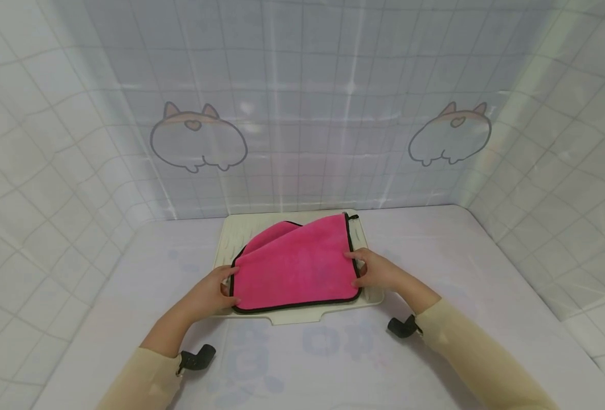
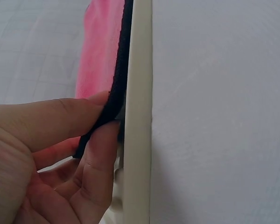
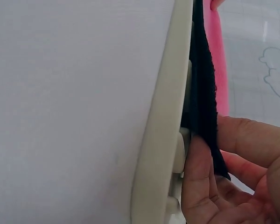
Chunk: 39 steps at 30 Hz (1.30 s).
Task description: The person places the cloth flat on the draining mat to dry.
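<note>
A pink cloth with black edging lies over a cream ribbed tray, its far left part folded up in a loose ridge. At the cloth's near left corner my left hand pinches the edge between thumb and fingers. My right hand pinches the opposite side near the right corner. Up close in the left wrist view, the black edging runs between the left thumb and fingers beside the tray's rim. The right wrist view shows the same pinch on the black edging. Cloth covers most of the tray.
The tray rests on a pale patterned table cover, its near edge bearing a small tab. Behind rises a gridded curtain with cartoon animals. Black wrist-mounted pieces stick out at the left sleeve and right sleeve.
</note>
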Motion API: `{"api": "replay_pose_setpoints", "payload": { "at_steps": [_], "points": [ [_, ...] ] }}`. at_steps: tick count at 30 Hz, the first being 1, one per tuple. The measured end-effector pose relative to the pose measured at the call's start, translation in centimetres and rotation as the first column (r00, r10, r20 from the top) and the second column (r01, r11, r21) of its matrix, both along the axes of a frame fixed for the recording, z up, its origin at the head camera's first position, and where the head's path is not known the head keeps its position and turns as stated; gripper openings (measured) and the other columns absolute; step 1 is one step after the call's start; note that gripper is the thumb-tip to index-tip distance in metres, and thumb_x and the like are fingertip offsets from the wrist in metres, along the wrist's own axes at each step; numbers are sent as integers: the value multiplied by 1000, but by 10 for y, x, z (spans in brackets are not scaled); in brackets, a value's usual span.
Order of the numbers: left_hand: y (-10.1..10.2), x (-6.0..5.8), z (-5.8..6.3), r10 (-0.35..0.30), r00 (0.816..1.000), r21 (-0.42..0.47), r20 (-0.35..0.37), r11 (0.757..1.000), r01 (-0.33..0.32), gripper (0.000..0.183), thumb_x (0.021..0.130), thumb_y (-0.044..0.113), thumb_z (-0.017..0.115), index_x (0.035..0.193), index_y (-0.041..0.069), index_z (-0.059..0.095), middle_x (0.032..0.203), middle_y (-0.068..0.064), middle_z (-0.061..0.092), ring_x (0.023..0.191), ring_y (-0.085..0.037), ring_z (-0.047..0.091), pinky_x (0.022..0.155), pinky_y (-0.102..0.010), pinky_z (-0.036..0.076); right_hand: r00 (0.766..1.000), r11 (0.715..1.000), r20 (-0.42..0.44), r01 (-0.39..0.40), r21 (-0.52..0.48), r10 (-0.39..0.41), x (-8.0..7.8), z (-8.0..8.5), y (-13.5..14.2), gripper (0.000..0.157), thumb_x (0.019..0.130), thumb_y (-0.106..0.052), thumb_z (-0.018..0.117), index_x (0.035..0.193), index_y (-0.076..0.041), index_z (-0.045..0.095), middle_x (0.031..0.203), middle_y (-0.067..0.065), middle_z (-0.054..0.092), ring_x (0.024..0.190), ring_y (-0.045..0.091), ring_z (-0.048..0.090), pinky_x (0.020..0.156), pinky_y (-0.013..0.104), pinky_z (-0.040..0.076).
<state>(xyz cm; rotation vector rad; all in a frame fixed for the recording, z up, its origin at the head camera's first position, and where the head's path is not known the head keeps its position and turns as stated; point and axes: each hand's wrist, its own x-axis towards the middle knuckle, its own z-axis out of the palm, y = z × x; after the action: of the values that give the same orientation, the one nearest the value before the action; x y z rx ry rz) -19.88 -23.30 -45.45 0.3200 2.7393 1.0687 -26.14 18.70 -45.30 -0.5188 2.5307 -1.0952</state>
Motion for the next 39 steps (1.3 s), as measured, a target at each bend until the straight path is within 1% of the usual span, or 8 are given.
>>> {"api": "replay_pose_setpoints", "payload": {
  "at_steps": [9, 14, 19, 28, 31, 34, 36, 39],
  "points": [
    [-2, 4, 4, -29, 1000, 6, -2, 1000, 29, 77, 83, 9, 82, 145, -9, 41, 144, -23, 42, 78, -14, 58, 62, -26, 50, 998, 998, -43, -46, 36, 48, 5, 0, -1, 78, 79, -3, 84, 148, -5, 48, 137, 15, 48, 77, 14, 60, 67, 29, 54],
    [-1, 6, 6, -32, 999, -3, -7, 999, 32, 77, 82, 10, 83, 145, -9, 42, 144, -24, 42, 78, -13, 58, 62, -25, 51, 997, 997, -52, -51, 57, 53, 8, 1, -2, 77, 79, -3, 83, 148, -5, 49, 144, 19, 43, 74, 13, 60, 65, 29, 53],
    [0, 6, 7, -43, 999, -11, -25, 999, 43, 76, 82, 9, 83, 144, -10, 43, 144, -25, 42, 78, -12, 58, 62, -25, 50, 996, 996, -63, -54, 65, 58, 8, 1, -2, 77, 79, -2, 84, 147, -6, 49, 143, 18, 44, 73, 12, 61, 64, 28, 53],
    [-3, 5, 4, -40, 999, -18, -25, 999, 40, 76, 81, 9, 84, 144, -9, 44, 145, -24, 42, 79, -13, 60, 63, -25, 51, 995, 995, -67, -76, 66, 80, 10, 3, -2, 77, 77, -1, 85, 146, -4, 50, 134, 15, 49, 73, 11, 62, 64, 28, 54],
    [-4, 5, 3, -44, 999, -22, -27, 999, 44, 76, 82, 11, 84, 144, -8, 44, 146, -24, 42, 79, -12, 60, 63, -25, 51, 996, 995, -41, -82, 53, 84, 11, 6, 0, 76, 78, -2, 84, 147, -5, 50, 135, 16, 48, 75, 13, 63, 65, 29, 55],
    [-6, 5, 4, -46, 999, -13, -20, 999, 46, 73, 85, 12, 81, 146, -5, 44, 139, -22, 48, 79, -13, 60, 62, -27, 51, 996, 995, -8, -92, 41, 92, 10, 9, 4, 74, 81, -6, 83, 147, -8, 50, 140, 19, 45, 74, 14, 64, 65, 31, 55],
    [-7, 4, 5, -46, 999, -11, -19, 999, 46, 69, 89, 16, 78, 147, -1, 45, 127, -18, 58, 82, -14, 60, 63, -28, 51, 996, 995, 11, -92, 33, 91, 9, 11, 7, 71, 84, -9, 81, 147, -9, 50, 142, 20, 43, 74, 14, 65, 66, 31, 54],
    [-10, 0, 9, -40, 999, -4, -37, 999, 40, 63, 94, 22, 72, 148, 3, 46, 121, -15, 63, 90, -17, 63, 68, -32, 52, 994, 994, 10, -105, 12, 104, 2, 16, 10, 62, 89, -13, 77, 145, -6, 51, 141, 22, 44, 76, 17, 66, 67, 32, 54]
  ]
}}
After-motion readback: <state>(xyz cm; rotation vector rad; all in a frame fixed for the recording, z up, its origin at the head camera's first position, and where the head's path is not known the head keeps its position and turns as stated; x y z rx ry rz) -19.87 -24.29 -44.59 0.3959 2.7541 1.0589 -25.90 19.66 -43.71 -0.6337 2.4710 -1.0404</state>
